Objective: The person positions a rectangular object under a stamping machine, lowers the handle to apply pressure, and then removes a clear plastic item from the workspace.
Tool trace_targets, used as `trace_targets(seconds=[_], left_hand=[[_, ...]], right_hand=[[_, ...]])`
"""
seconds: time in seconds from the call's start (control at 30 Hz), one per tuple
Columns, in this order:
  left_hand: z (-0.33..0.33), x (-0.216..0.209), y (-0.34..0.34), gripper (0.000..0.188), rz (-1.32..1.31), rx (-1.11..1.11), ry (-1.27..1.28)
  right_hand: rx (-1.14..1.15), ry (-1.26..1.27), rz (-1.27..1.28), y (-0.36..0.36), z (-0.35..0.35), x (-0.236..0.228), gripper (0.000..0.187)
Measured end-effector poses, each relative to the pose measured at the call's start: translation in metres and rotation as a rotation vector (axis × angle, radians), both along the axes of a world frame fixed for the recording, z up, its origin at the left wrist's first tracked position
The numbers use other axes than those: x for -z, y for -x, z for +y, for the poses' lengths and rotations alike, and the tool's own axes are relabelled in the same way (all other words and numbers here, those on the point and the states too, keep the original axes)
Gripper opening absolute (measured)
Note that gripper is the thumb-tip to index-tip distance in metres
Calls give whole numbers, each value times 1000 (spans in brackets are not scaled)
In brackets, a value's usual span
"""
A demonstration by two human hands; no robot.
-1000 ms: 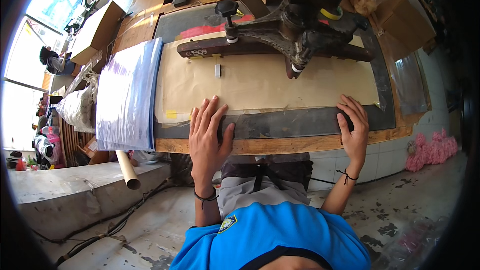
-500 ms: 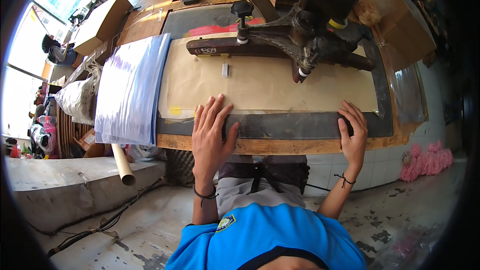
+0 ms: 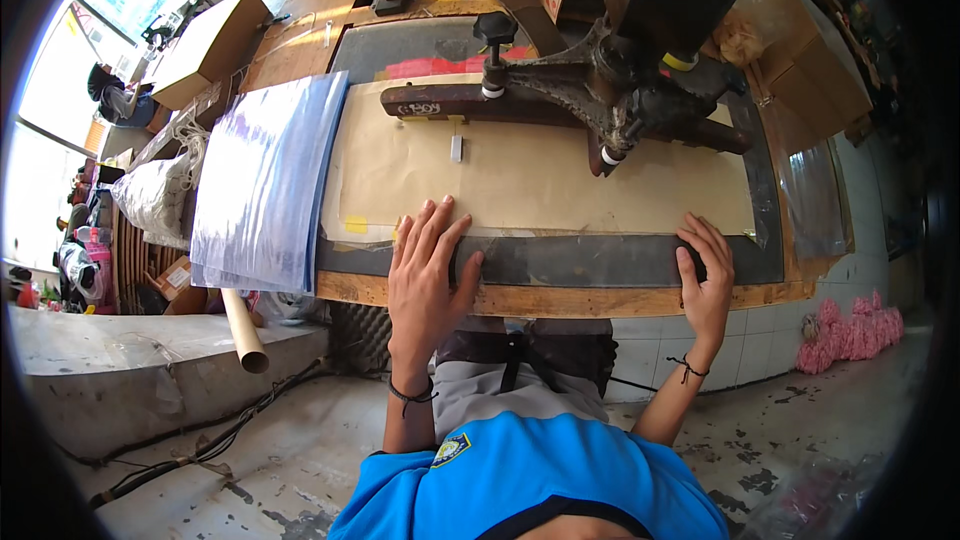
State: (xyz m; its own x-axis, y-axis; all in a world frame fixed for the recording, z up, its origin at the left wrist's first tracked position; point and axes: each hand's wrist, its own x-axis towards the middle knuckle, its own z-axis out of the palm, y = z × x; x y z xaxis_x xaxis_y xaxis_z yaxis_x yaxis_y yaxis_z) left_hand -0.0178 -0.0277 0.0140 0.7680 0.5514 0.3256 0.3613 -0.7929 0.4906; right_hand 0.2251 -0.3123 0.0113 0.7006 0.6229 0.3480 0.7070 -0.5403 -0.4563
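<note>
My left hand (image 3: 428, 275) lies flat with fingers stretched and thumb apart, its fingertips on the near edge of a tan sheet (image 3: 600, 195). Farther right, my right hand (image 3: 708, 275) rests with slightly bent fingers by the sheet's near right edge; nothing graspable shows in it. Under the sheet is a dark grey mat (image 3: 560, 258). A small pale block (image 3: 456, 148) and a yellow tape piece (image 3: 355, 225) sit on the sheet. Above its far part spans a dark metal bar (image 3: 520, 110), joined to a heavy press-like frame (image 3: 610, 80) with a black knob (image 3: 495, 28).
Clear plastic sheets (image 3: 265, 180) are stacked left of the tan sheet, over the table's edge. Cardboard boxes stand at left (image 3: 212, 48) and right (image 3: 815, 60). A cardboard tube (image 3: 243, 330) sticks out below the stack. Pink bundles (image 3: 850, 332) lie on the floor at right.
The whole view has shifted slightly. Both hands keep their places against the tan sheet and the mat, and the metal frame looks unmoved.
</note>
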Motion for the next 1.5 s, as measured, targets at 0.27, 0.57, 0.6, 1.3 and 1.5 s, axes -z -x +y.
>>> trace_targets(seconds=[0.27, 0.57, 0.6, 1.3, 1.5], left_hand=[[-1, 0, -1, 41, -13, -1, -10], [-2, -1, -1, 40, -25, -15, -13], [-2, -1, -1, 39, -25, -16, -13], [-3, 0, -1, 37, -43, -19, -14], [-2, 3, -1, 38, -59, -20, -17]], right_hand=[[15, -7, 13, 1, 1, 0, 27], [3, 9, 4, 1, 0, -1, 28], [8, 2, 8, 1, 0, -1, 27], [15, -25, 15, 1, 0, 0, 26], [18, -29, 29, 2, 0, -1, 26]])
